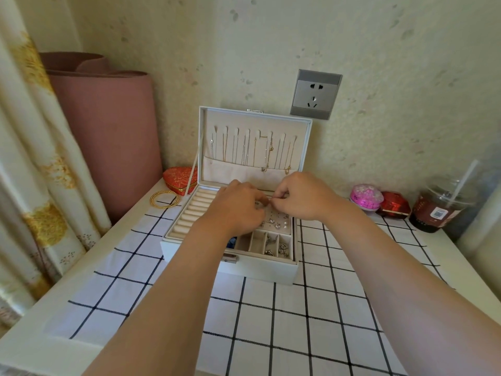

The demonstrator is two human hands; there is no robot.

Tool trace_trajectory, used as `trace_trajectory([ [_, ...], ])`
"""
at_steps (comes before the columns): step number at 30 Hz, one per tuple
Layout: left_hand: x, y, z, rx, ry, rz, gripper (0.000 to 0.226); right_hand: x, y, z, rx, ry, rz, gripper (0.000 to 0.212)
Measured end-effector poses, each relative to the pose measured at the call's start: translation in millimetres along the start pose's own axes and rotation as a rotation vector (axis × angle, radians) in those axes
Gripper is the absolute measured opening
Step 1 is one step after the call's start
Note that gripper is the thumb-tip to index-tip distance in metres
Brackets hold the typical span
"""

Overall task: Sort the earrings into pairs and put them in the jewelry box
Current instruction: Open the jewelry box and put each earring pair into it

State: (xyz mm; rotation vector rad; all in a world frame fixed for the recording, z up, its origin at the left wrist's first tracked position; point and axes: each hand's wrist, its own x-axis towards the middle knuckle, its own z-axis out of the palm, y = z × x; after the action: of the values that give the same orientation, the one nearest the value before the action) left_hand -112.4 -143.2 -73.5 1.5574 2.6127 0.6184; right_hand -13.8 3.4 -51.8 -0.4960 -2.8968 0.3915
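Earrings: small silver and pearl earrings (273, 222) sit on the box's perforated pad. More lie loose in the front compartments, probably still unpaired.
Held piece: a tiny metal earring (272, 200), too small to make out.
Fingers: left hand (238, 210) and right hand (303, 196) are curled tight, fingertips pinching it between them above the pad, likely to seat it.
Box: the white rectangular jewelry box (265, 270) stands open with its lid upright, on the checked-cloth desk (271, 321).

White jewelry box (230, 270), black-gridded white cloth (271, 321), pink roll (108, 126).
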Motion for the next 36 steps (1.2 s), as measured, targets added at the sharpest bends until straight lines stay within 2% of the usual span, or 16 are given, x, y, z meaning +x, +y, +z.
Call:
trace_trajectory([
  [5, 0.9, 0.6, -1.9, -0.017, -0.026, -0.006, 0.037, -4.5, -3.0, -2.7, 0.027, -0.041, 0.03, 0.017],
  [10, -6.3, 10.1, -9.0, -0.075, 0.059, 0.005, 0.04, -28.0, -2.1, -28.8, 0.114, -0.008, 0.056, 0.017],
  [14, -20.2, 34.7, -6.2, -0.139, 0.134, 0.091, 0.031, -66.0, 8.1, -54.5, 0.12, -0.049, 0.102, 0.013],
  [18, -33.3, 71.6, 4.0, -0.216, 0.133, 0.187, 0.023, -110.7, 27.9, -62.4, 0.154, -0.069, 0.172, 0.013],
  [23, -49.5, 128.1, 22.4, -0.29, -0.036, 0.235, 0.016, -175.9, 65.6, -53.6, 0.123, -0.114, 0.289, 0.015],
  [29, -61.8, 183.2, 61.5, -0.185, -0.288, 0.278, 0.023, -222.7, 92.2, -54.4, 0.092, -0.237, 0.43, 0.028],
  [36, -61.2, 214.8, 96.2, -0.135, -0.387, 0.255, 0.032, -235.0, 108.5, -53.3, 0.078, -0.377, 0.493, 0.025],
])
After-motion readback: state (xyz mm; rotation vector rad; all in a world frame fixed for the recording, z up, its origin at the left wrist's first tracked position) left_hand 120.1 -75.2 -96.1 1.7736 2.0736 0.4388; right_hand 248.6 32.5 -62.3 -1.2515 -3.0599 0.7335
